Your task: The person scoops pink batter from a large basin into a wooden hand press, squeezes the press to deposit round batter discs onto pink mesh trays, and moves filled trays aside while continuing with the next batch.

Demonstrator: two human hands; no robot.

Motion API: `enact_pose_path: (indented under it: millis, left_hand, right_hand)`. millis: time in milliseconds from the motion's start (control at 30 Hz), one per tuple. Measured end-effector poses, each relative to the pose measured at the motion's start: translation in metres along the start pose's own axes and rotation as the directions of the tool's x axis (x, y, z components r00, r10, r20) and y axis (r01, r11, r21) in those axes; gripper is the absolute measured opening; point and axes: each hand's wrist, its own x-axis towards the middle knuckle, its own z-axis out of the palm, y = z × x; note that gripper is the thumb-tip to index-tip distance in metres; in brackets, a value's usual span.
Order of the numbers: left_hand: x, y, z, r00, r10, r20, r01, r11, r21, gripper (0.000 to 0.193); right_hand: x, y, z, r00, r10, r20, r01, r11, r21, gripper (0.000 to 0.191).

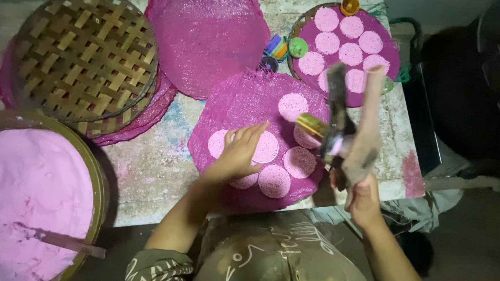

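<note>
The left hand (239, 151) is laid flat, fingers spread, on pale pink discs (266, 148); the right hand (363, 199), lower right, is clamped on a blurred tool (345, 124) angled up-left over them.

The person is wearing a short-sleeved shirt (279, 258) in a dull olive-brown, with thin pale line drawings running across the chest and the near left sleeve (157, 267). Both forearms are showing bare below the sleeves. The left hand (238, 154) and right hand (364, 200) are wearing no gloves, rings or watch.
</note>
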Motion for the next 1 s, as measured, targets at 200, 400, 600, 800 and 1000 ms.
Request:
enact_pose_path:
  millis: [200,400,600,800,1000]
  left_hand:
    - [0.006,0.013,-0.03,0.992,-0.082,0.091,0.096,0.982,-0.161,0.121]
    - [0.034,-0.043,-0.058,0.964,-0.218,-0.152,0.177,0.954,-0.24,0.116]
    - [0.029,-0.116,-0.043,0.87,-0.479,-0.117,0.203,0.563,-0.801,0.062]
    - [-0.042,-0.091,0.026,0.722,-0.689,-0.056,-0.042,0.037,-0.998,0.056]
    - [-0.105,-0.008,0.064,0.613,-0.666,-0.425,-0.289,0.312,-0.905,0.091]
  right_hand:
    - [-0.028,0.015,-0.015,0.97,0.001,-0.244,0.027,0.993,0.111,0.088]
    - [-0.043,0.013,-0.027,0.95,0.012,-0.312,0.027,0.993,0.119,0.09]
    - [-0.048,0.013,-0.013,0.947,0.058,-0.317,-0.003,0.985,0.172,0.094]
    - [-0.025,0.017,0.0,0.969,0.044,-0.242,-0.005,0.987,0.159,0.092]
    - [0.001,0.013,0.021,0.987,0.012,-0.159,0.007,0.993,0.118,0.092]
